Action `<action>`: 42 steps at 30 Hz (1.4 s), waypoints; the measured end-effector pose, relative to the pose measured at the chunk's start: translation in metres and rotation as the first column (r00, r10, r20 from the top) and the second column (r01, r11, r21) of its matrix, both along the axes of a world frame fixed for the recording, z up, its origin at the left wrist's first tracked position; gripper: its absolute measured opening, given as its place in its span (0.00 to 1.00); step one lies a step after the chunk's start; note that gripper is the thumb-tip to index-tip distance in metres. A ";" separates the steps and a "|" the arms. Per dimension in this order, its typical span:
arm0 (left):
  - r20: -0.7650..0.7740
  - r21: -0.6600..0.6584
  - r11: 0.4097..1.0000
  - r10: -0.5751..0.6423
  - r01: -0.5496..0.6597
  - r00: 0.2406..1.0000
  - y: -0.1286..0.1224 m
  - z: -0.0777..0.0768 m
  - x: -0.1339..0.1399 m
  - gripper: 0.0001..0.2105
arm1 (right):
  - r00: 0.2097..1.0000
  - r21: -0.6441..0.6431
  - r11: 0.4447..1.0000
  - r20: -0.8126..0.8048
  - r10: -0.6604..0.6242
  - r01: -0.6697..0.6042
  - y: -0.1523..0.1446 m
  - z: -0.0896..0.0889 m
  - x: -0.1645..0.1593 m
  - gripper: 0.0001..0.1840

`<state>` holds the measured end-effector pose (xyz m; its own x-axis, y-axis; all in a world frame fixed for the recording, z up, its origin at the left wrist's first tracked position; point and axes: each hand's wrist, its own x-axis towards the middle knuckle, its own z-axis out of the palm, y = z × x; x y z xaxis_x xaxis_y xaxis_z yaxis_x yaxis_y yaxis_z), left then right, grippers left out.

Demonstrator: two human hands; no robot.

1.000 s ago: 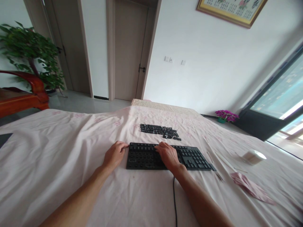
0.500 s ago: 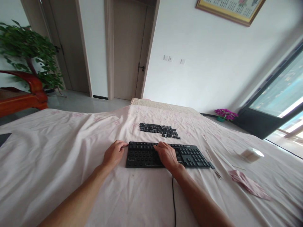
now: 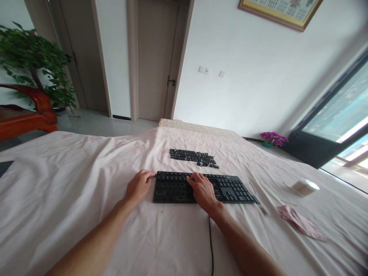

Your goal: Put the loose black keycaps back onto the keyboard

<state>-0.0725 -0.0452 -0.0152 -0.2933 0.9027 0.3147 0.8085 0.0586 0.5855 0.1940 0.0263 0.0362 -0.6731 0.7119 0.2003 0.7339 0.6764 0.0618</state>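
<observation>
A black keyboard (image 3: 169, 188) lies on the cloth in front of me, with many of its left-hand keycaps off and bare key sockets showing. My left hand (image 3: 140, 185) is closed at the keyboard's upper left corner, its fingertips touching the edge. Over the middle of the keyboard rests my right hand (image 3: 202, 188), fingers bent and thumb and fingertips down at the upper key rows. Whatever sits under those fingertips is hidden. Behind the keyboard, loose black keycaps (image 3: 188, 156) lie grouped in rows, with several scattered at their right end.
The keyboard's cable (image 3: 211, 241) runs toward me over the pale pink cloth (image 3: 138, 245). To the right are a thin metal tool (image 3: 263, 209), a pink rag (image 3: 300, 222), a clear round container (image 3: 304, 188) and thin sticks. A dark flat object (image 3: 5, 167) lies far left.
Both hands keep nearly the same place and pose on the keyboard. The whole view has shifted very slightly; the keycaps behind look unchanged.
</observation>
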 end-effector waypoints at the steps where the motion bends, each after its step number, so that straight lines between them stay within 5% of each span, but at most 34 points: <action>1: -0.001 -0.005 1.000 0.002 -0.002 1.000 0.000 0.000 0.000 0.15 | 1.000 -0.010 1.000 -0.013 -0.005 0.005 -0.001 0.000 0.000 0.26; 8: 0.002 -0.011 1.000 0.003 -0.003 1.000 0.000 0.001 0.001 0.15 | 0.973 -0.034 0.998 -0.223 -0.063 0.057 -0.001 -0.011 0.007 0.25; 16: 0.014 -0.029 1.000 -0.002 0.003 1.000 0.001 0.003 0.000 0.15 | 0.989 -0.036 0.999 -0.145 -0.025 0.020 0.001 -0.004 0.005 0.22; 22: 0.014 -0.004 1.000 -0.030 0.030 0.999 0.004 -0.004 -0.002 0.16 | 0.952 -0.062 0.997 -0.298 -0.069 0.053 0.008 -0.010 0.011 0.23; 31: 0.014 -0.009 0.999 -0.041 0.041 0.999 0.005 -0.007 -0.004 0.15 | 0.913 0.009 0.940 -0.244 -0.327 0.340 0.081 0.010 0.037 0.15; 42: 0.017 0.006 1.000 -0.030 0.029 0.999 0.007 -0.009 -0.004 0.16 | 0.950 0.067 0.948 -0.048 -0.307 0.310 0.128 0.006 0.004 0.16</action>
